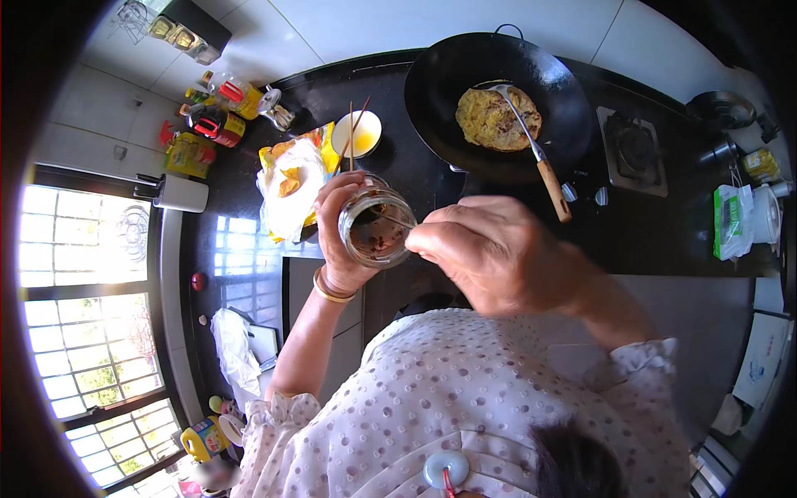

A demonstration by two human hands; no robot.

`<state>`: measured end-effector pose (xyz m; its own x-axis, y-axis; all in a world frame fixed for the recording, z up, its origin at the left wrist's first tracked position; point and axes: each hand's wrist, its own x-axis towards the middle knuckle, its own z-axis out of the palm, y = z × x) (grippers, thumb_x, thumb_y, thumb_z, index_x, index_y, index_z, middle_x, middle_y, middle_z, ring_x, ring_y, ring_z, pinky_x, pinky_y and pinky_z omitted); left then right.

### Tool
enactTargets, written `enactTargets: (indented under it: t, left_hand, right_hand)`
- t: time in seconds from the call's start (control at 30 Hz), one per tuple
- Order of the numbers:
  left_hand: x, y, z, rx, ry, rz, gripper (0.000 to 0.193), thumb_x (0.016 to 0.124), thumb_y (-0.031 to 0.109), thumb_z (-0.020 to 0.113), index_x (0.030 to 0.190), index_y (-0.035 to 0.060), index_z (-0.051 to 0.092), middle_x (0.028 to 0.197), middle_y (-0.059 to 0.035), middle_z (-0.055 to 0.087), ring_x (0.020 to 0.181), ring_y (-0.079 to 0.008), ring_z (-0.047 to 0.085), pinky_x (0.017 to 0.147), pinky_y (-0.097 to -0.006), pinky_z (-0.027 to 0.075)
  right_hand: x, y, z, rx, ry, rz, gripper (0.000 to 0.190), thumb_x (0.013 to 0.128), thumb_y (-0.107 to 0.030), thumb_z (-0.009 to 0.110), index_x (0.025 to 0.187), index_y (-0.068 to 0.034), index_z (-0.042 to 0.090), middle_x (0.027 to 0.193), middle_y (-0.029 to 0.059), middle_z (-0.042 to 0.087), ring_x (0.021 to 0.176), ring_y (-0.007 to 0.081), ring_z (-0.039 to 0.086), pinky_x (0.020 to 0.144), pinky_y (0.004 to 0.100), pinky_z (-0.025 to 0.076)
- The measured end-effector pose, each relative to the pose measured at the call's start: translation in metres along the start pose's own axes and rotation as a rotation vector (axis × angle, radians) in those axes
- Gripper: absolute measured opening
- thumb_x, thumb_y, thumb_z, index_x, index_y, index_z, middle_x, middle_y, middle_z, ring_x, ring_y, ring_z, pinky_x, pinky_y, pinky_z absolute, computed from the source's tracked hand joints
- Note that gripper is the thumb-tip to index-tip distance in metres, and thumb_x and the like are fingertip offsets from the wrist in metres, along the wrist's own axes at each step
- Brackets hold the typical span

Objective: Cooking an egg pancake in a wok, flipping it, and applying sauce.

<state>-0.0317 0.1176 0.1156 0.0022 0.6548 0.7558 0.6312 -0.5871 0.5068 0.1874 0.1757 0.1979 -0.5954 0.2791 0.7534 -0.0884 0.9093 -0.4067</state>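
Note:
My left hand (336, 230) is wrapped around an open glass jar (375, 229), its mouth tilted up towards me, with dark reddish-brown residue inside. Pinched in my right hand (485, 252) is a thin metal utensil (395, 220), whose far end reaches into the jar; its tip is hidden. Beyond the hands, a black wok (436, 106) holds a browned, yellowish flat pancake (495, 121). A metal spatula with a wooden handle (553, 190) rests in the wok, its blade on the pancake. Behind the jar stands a white bowl (339, 134) with yellow liquid and wooden chopsticks (352, 137) across it.
White paper and yellow packaging (296, 187) lie left of the bowl. Bottles (230, 96) and a knife block (180, 193) line the left wall. Right of the wok is a gas burner (634, 149); a green-and-white plastic packet (733, 221) sits farther right. A plastic bag (236, 348) lies at lower left.

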Motion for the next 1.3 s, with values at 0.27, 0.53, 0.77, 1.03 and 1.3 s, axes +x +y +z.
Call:
enactTargets:
  t: [0.27,0.53,0.77,1.03,1.3]
  left_hand:
    - [0.017,0.009,-0.012,-0.063,-0.238,0.029,0.078,0.057,0.014,0.089,0.121,0.0042,0.044,0.115,-0.0171,0.056,0.105,-0.0325,0.058,0.09,-0.0417,0.048]
    - [0.065,0.021,-0.038,-0.035,-0.747,-0.11,0.07,0.059,0.009,0.08,0.121,0.0035,0.05,0.114,-0.0145,0.057,0.106,-0.0332,0.057,0.093,-0.0397,0.046]
    - [0.088,0.03,-0.042,-0.108,-1.036,-0.114,0.067,0.058,0.008,0.076,0.12,0.0058,0.05,0.109,-0.0117,0.056,0.105,-0.031,0.056,0.095,-0.039,0.042]
    - [0.068,0.023,-0.033,0.099,-0.752,0.019,0.069,0.056,0.011,0.079,0.118,0.008,0.051,0.11,-0.0099,0.057,0.106,-0.031,0.055,0.095,-0.0407,0.04]
    - [0.078,0.011,-0.01,0.259,-0.723,0.053,0.064,0.055,0.006,0.076,0.115,0.006,0.052,0.105,-0.0115,0.058,0.103,-0.0315,0.057,0.095,-0.0408,0.04]
  right_hand:
    - [0.04,-0.002,-0.058,-0.102,-0.497,-0.393,0.013,0.07,-0.009,0.063,0.075,0.002,0.059,0.068,0.0085,0.055,0.06,0.0176,0.058,0.053,0.0293,0.044]
    - [0.036,-0.006,-0.056,-0.246,-0.419,-0.613,0.03,0.064,-0.011,0.064,0.086,0.01,0.065,0.078,0.018,0.062,0.063,0.0193,0.06,0.056,0.0274,0.048]
    - [0.052,-0.013,-0.054,-0.195,-0.676,-0.646,0.023,0.067,-0.012,0.062,0.08,0.007,0.063,0.069,0.0108,0.057,0.057,0.0167,0.056,0.05,0.0283,0.043]
    - [0.001,0.001,-0.036,0.28,-0.23,0.36,0.017,0.088,-0.001,0.053,0.102,0.005,0.06,0.075,0.012,0.063,0.06,0.0184,0.066,0.053,0.0279,0.051]
    - [-0.053,0.02,-0.014,0.97,0.4,1.096,0.026,0.094,-0.013,0.05,0.103,0.009,0.061,0.074,0.0167,0.064,0.058,0.0236,0.067,0.055,0.0293,0.054]
